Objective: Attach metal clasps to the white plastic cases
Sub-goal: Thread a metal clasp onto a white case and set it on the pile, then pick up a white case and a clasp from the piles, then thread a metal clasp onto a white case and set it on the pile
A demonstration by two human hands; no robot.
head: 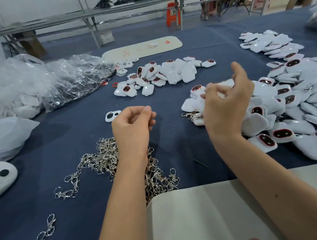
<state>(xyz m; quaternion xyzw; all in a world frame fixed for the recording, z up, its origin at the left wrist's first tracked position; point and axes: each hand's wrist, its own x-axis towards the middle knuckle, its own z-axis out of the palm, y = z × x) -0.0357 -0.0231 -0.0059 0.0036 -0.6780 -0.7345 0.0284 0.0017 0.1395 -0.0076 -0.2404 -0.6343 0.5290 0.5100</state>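
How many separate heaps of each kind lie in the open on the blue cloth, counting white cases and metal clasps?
White case heaps: 3, namely middle, near right and far right; the last two nearly join.
Metal clasp heaps: 1, with a few strays beside it.
Total: 4

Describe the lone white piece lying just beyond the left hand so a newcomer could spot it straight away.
Start at the heap of silver metal clasps on the blue table and follow the left hand up from it. Just beyond its knuckles, to the left, lies a small white frame by itself. Unlike the solid cases heaped farther back, it has open cut-out holes and lies apart from every pile.
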